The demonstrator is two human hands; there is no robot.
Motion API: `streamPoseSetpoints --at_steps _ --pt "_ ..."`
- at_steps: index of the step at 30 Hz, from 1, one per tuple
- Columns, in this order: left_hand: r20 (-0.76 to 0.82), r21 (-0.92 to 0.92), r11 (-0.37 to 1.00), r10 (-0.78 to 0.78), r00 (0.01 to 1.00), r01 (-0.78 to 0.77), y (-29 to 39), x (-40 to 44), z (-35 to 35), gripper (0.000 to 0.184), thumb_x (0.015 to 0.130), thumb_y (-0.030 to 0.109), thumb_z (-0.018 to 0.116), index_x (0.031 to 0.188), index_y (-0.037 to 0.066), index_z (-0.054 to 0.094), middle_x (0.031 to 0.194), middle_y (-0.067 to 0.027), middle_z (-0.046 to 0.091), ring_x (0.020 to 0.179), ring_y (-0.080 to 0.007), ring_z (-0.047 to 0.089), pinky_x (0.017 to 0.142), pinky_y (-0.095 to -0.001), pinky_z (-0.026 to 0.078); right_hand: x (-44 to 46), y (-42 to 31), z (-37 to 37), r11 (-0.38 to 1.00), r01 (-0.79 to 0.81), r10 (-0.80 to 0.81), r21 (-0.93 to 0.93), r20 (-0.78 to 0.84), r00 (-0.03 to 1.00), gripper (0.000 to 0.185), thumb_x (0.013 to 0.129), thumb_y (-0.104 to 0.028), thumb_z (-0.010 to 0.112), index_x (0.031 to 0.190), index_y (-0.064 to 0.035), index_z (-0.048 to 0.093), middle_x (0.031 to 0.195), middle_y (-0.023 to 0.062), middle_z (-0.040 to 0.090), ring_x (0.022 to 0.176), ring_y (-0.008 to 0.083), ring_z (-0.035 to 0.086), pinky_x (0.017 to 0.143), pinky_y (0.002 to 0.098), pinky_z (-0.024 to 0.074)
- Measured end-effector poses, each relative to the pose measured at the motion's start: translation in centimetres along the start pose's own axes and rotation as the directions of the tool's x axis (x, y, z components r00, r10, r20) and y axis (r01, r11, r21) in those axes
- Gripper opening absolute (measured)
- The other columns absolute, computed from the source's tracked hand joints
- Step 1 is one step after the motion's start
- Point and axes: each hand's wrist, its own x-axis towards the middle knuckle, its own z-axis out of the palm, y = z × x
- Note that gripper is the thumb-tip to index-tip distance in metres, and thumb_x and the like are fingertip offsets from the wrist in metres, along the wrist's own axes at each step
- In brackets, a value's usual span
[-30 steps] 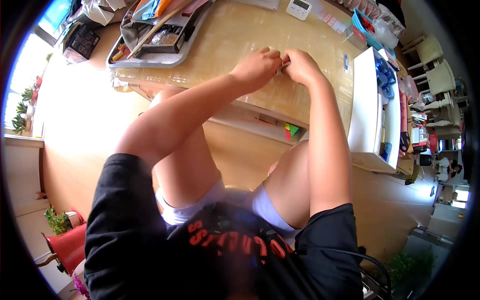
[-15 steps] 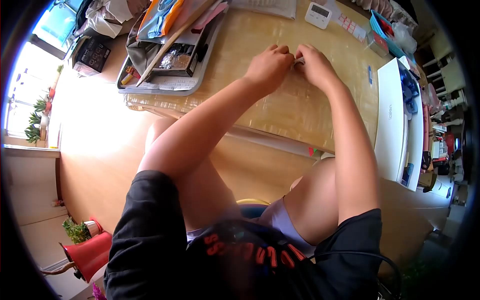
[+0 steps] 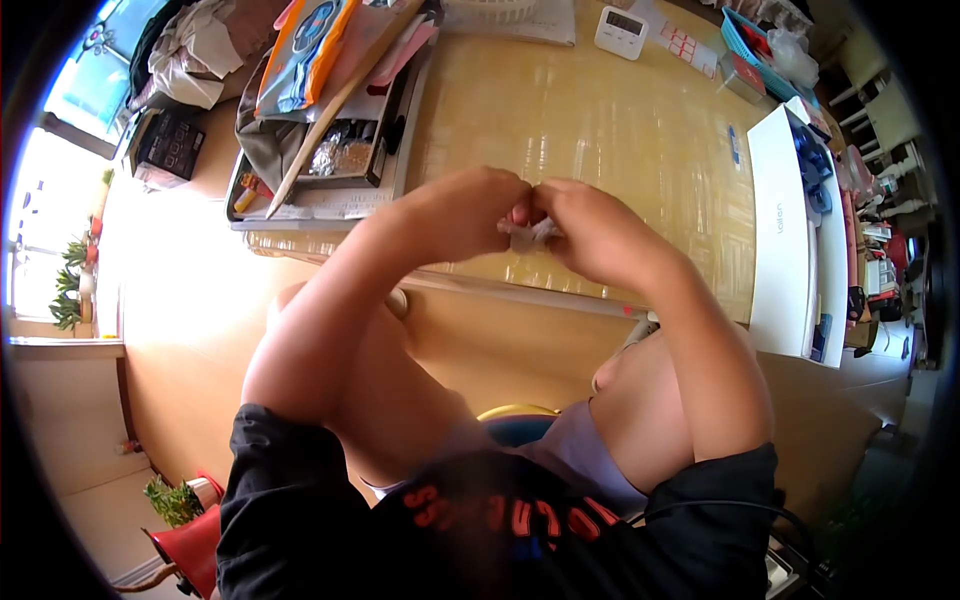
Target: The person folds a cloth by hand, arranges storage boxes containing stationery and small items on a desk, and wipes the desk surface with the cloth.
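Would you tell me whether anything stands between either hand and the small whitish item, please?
Nothing visible does: the whitish item sits between the left hand and right hand, which partly hide it.

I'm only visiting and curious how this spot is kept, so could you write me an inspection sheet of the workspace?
Surface: yellowish table, glossy top.
Job's things: small pale thing between the hands; what it is cannot be told.
Clutter: left, a grey tray piled with a wooden stick and an orange-and-blue packet; far side, a white timer; right, a white box holding blue things.
Hands: left hand and right hand meet near the table's front edge, fingers curled on the pale thing, partly hidden.
Cables: dark cable across the right sleeve.
Surroundings: potted plants by the window, left.
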Motion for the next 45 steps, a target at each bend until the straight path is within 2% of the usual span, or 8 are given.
streamPoseSetpoints --at_steps 11,16,25,29,34,37,41,45 --pt "-0.119 0.069 0.994 0.092 0.989 -0.084 -2.7 3.8 -0.3 0.021 0.079 -0.002 0.069 0.099 0.000 0.063 0.099 -0.0179 0.070 0.100 -0.0397 0.065 0.087 -0.0448 0.052 2.0 0.2 0.3 0.965 -0.254 0.263 0.068 -0.200 0.944 0.030 0.098 -0.030 0.067 0.099 0.0000 0.070 0.101 0.0187 0.069 0.095 0.0402 0.067 0.084 0.0465 0.0520" --pt "-0.217 0.074 0.996 0.060 0.974 -0.045 -3.5 3.5 -0.8 0.023 0.079 -0.003 0.068 0.101 0.000 0.062 0.098 -0.0178 0.069 0.099 -0.0403 0.065 0.087 -0.0452 0.051 3.2 1.6 1.4 0.981 -0.079 0.002 -0.176 -0.402 0.916 0.011 0.088 0.002 0.062 0.097 -0.0016 0.066 0.101 0.0148 0.066 0.096 0.0377 0.065 0.082 0.0460 0.0539" --pt "-0.355 0.294 0.947 -0.017 0.935 0.128 -9.8 7.4 -5.8 0.032 0.083 -0.005 0.064 0.112 0.007 0.068 0.113 -0.0149 0.070 0.110 -0.0370 0.065 0.089 -0.0450 0.053 12.7 7.5 -1.6 0.976 0.079 -0.162 -0.201 -0.443 0.882 0.011 0.085 -0.005 0.065 0.094 -0.0039 0.071 0.088 0.0199 0.071 0.088 0.0387 0.070 0.075 0.0502 0.0558" --pt "-0.477 0.598 0.798 0.278 0.834 0.076 -14.1 11.1 -9.3 0.036 0.085 -0.001 0.062 0.117 0.012 0.070 0.112 -0.0092 0.072 0.111 -0.0339 0.065 0.091 -0.0441 0.053 18.5 9.5 -5.0 0.974 0.040 -0.156 -0.223 -0.530 0.833 0.031 0.087 -0.004 0.066 0.117 -0.0048 0.072 0.101 0.0204 0.073 0.096 0.0374 0.071 0.084 0.0435 0.0559" --pt "-0.404 0.616 0.777 0.168 0.899 0.132 -19.6 14.9 -10.1 0.029 0.085 0.006 0.061 0.110 0.012 0.074 0.105 -0.0121 0.073 0.104 -0.0350 0.068 0.087 -0.0446 0.054 23.6 12.2 -2.9 0.998 -0.060 0.043 -0.015 -0.514 0.857 0.032 0.083 0.005 0.062 0.111 -0.0019 0.074 0.102 0.0206 0.073 0.094 0.0341 0.071 0.086 0.0438 0.0549" --pt "-0.410 0.555 0.818 0.110 0.906 0.152 -19.9 14.8 -9.5 0.024 0.084 0.008 0.062 0.104 0.011 0.075 0.101 -0.0138 0.074 0.100 -0.0361 0.069 0.086 -0.0452 0.054 23.9 13.4 -1.5 0.945 -0.023 -0.175 -0.327 -0.561 0.809 0.035 0.080 0.008 0.060 0.110 -0.0009 0.075 0.104 0.0220 0.071 0.100 0.0373 0.068 0.088 0.0429 0.0537" --pt "-0.226 0.507 0.845 -0.062 0.972 0.172 -13.8 12.0 -8.6 0.021 0.082 0.007 0.064 0.101 0.010 0.074 0.098 -0.0141 0.074 0.097 -0.0366 0.069 0.086 -0.0467 0.054 17.4 9.7 -2.1 0.973 0.103 -0.179 -0.205 -0.395 0.901 0.033 0.079 0.010 0.058 0.108 -0.0002 0.073 0.102 0.0219 0.067 0.101 0.0389 0.064 0.087 0.0430 0.0523" --pt "-0.067 0.386 0.910 0.191 0.979 -0.151 -8.4 5.1 -3.6 0.022 0.076 -0.001 0.065 0.095 0.007 0.070 0.092 -0.0141 0.067 0.093 -0.0367 0.067 0.082 -0.0471 0.054 6.8 4.6 -0.7 0.961 0.214 -0.255 -0.177 -0.256 0.933 0.028 0.080 0.007 0.061 0.104 -0.0013 0.073 0.092 0.0139 0.059 0.093 0.0339 0.060 0.081 0.0429 0.0543"
